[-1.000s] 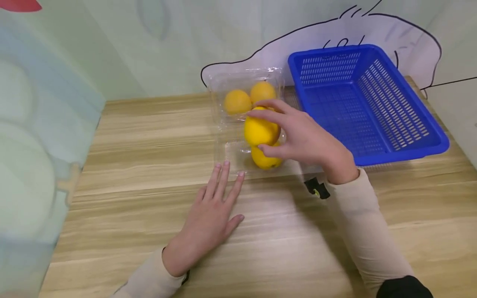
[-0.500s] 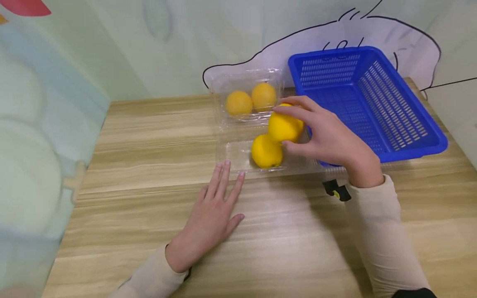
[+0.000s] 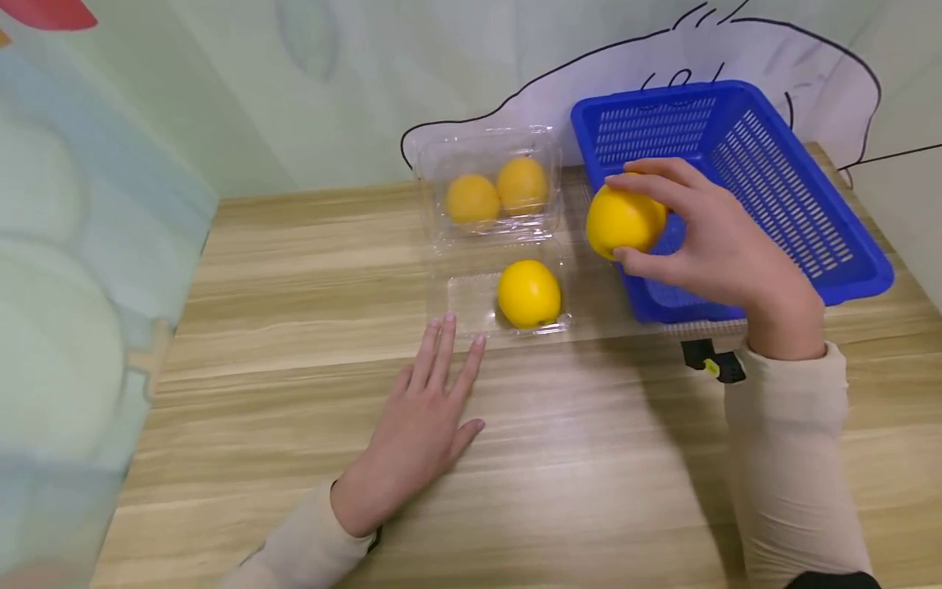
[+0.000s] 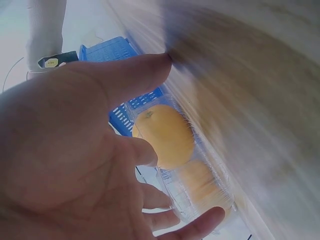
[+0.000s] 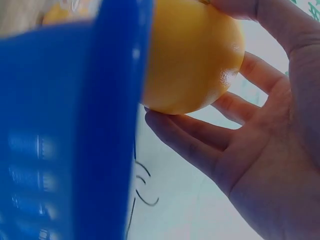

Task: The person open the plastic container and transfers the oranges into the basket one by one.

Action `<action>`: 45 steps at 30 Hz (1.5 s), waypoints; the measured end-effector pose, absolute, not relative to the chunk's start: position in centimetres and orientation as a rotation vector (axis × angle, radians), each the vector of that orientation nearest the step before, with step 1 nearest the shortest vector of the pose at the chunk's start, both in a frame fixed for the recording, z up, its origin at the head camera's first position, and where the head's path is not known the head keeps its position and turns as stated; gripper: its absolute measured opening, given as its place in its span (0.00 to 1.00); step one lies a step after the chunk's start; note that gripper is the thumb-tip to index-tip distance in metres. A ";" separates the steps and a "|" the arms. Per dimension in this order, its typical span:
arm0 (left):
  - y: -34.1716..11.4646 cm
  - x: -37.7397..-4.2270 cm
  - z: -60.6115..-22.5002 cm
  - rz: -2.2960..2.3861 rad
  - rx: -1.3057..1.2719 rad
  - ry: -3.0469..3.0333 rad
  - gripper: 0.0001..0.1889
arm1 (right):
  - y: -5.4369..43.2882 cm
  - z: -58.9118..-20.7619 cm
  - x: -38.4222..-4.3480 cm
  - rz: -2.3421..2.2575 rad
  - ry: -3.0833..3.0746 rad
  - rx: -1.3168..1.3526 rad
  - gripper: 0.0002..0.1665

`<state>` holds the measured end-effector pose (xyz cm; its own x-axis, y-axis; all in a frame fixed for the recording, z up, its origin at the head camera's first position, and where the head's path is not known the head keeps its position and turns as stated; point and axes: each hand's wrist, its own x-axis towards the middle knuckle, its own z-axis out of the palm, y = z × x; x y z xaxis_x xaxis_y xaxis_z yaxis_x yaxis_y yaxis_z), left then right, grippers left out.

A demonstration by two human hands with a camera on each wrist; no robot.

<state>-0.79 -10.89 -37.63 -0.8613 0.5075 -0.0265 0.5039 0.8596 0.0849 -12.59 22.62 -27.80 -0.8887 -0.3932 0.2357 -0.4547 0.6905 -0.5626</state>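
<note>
My right hand point(image 3: 710, 233) grips a yellow-orange orange point(image 3: 624, 221) between thumb and fingertips, over the left rim of the blue plastic basket point(image 3: 854, 286). The right wrist view shows this orange point(image 5: 192, 60) close beside the basket wall point(image 5: 100, 150). My left hand point(image 3: 412, 442) lies flat on the table with fingers spread, its fingertips at the front edge of a clear plastic clamshell box point(image 3: 471, 286). One orange point(image 3: 529, 294) sits in the box's front half, on the right. Two more oranges point(image 3: 473, 200) show through the back half.
The wood-grain table point(image 3: 294, 327) runs up to a wall covering point(image 3: 353, 98) with line drawings at the back and a pale painted panel point(image 3: 59, 327) on the left. The basket stands at the back right, right beside the clamshell box.
From above the front half of the clamshell box, my right hand has carried the orange rightward to the basket's left rim. The left hand has stayed in place.
</note>
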 end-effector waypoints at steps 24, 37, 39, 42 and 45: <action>-10.8 -1.1 -37.6 0.068 0.824 2.986 0.52 | 28.4 -29.6 -14.2 0.759 -3.357 0.438 0.40; -10.8 -1.3 -37.4 0.138 0.868 2.989 0.53 | 27.7 -30.8 -14.7 0.737 -3.483 0.370 0.41; -10.8 -1.3 -37.4 0.131 0.868 2.990 0.53 | 27.6 -30.8 -14.7 0.735 -3.486 0.377 0.41; -10.8 -1.3 -37.3 0.114 0.865 2.983 0.53 | 27.6 -30.7 -14.7 0.725 -3.502 0.371 0.41; -10.7 -1.2 -37.4 0.103 0.869 2.977 0.53 | 27.6 -30.7 -14.7 0.685 -3.525 0.362 0.44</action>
<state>-1.24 -10.74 -37.36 -0.8424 0.5385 -0.0182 0.5359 0.8410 0.0745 -14.68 27.61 -30.67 -0.8735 -0.2711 -0.4044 -0.1000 0.9128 -0.3959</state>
